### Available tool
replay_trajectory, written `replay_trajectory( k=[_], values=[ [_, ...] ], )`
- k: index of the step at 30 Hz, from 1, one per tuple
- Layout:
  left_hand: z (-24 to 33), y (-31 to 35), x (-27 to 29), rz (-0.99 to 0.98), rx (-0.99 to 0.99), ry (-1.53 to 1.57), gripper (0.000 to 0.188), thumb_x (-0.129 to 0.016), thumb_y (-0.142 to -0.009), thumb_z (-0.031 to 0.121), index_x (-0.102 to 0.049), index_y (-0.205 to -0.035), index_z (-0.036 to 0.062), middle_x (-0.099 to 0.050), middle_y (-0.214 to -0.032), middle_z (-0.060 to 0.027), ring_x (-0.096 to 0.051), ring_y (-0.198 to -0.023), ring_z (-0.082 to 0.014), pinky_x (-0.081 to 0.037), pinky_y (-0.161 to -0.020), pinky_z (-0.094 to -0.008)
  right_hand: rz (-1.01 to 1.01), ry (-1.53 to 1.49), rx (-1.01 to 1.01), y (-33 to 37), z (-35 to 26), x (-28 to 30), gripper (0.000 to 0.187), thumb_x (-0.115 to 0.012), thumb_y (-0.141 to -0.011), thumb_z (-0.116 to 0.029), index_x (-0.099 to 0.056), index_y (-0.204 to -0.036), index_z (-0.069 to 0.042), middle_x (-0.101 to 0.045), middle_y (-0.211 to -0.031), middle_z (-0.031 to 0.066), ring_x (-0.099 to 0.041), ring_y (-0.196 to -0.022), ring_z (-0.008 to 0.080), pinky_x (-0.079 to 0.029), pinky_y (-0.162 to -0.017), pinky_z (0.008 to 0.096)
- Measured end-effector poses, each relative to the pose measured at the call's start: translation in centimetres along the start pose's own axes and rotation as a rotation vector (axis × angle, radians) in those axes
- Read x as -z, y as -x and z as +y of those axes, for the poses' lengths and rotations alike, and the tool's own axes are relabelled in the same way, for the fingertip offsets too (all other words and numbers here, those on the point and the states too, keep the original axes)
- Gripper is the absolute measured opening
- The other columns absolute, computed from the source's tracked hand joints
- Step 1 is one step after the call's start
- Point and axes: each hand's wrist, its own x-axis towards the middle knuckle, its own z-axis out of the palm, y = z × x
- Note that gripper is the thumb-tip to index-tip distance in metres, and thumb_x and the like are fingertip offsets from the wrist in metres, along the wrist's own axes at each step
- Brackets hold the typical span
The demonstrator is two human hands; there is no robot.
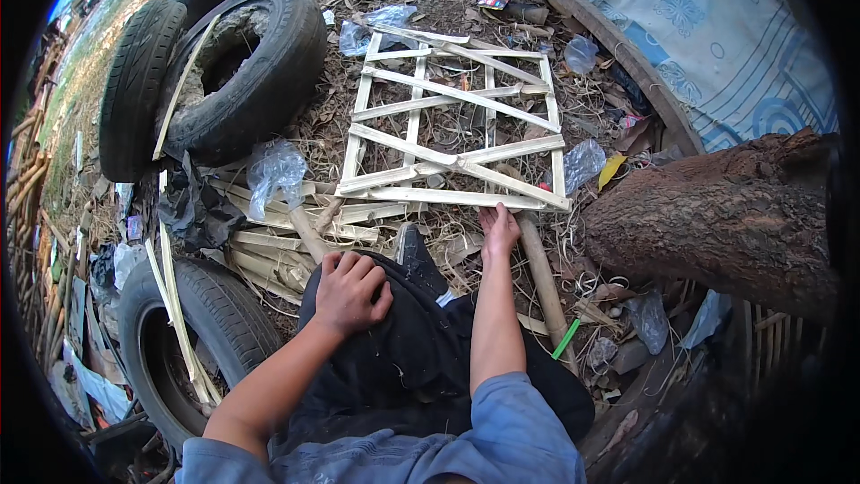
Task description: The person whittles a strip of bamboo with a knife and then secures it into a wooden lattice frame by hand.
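- Pale lattice (457,162), upper centre, meets nearer right grip (499,231) at its crosswise bottom strip (430,196); cannot tell if clasped
- Left grip (351,294) curled on knee (400,285), clench unclear

- Nothing can be read: no word, number, label or sign is legible anywhere.
- On the far side, a small red-and-multicoloured wrapper (494,1) carries print too tiny to make out.
- At the left, a small purple wrapper (134,228) is likewise too small to read.
- At the right, a red-and-white scrap (630,121) lies partly among leaves, any lettering on it indistinct.
- At the near left, any sidewall marking on the tyre (226,306) is unreadable.
- At the far right, the blue sheet (685,13) shows printed flowers and rings, a pattern rather than writing.
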Motion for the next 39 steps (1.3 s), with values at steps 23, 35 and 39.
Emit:
replay_trajectory(
  k=[23, 35, 39],
  values=[
    [-0.1, 0.0, -0.3, 0.039, -0.014, 0.011, 0.015, -0.068, -0.069, 0.021, -0.055, -0.068, 0.0127, -0.052, -0.073, -0.0027, -0.054, -0.079, -0.0227, -0.037, -0.082, -0.0412, -0.168, 0.118, -0.045, -0.9, 2.1, -1.0, 0.013, -0.062, -0.087, -0.002, -0.063, -0.099, 0.003, -0.068, -0.088, 0.0109, -0.068, -0.071, 0.0207, -0.057, -0.064, 0.0309],
    [-0.1, -0.1, -0.3, 0.036, -0.012, 0.023, 0.013, -0.068, -0.069, 0.019, -0.057, -0.068, 0.0125, -0.053, -0.074, -0.0024, -0.054, -0.079, -0.0225, -0.037, -0.084, -0.0417, -0.269, 0.281, 0.051, 1.2, 2.1, -1.8, 0.013, -0.061, -0.089, 0.0, -0.064, -0.098, 0.009, -0.07, -0.086, 0.0131, -0.069, -0.071, 0.0181, -0.059, -0.067, 0.0282],
    [-0.1, 0.0, -0.1, 0.029, -0.01, 0.019, 0.013, -0.068, -0.068, 0.019, -0.057, -0.068, 0.0126, -0.053, -0.074, -0.0022, -0.054, -0.079, -0.0224, -0.037, -0.084, -0.0417, -0.294, 0.281, 0.07, 1.8, 2.0, -1.2, 0.015, -0.061, -0.088, 0.001, -0.063, -0.098, 0.012, -0.07, -0.085, 0.0143, -0.069, -0.071, 0.0182, -0.058, -0.067, 0.0269]
  ],
)
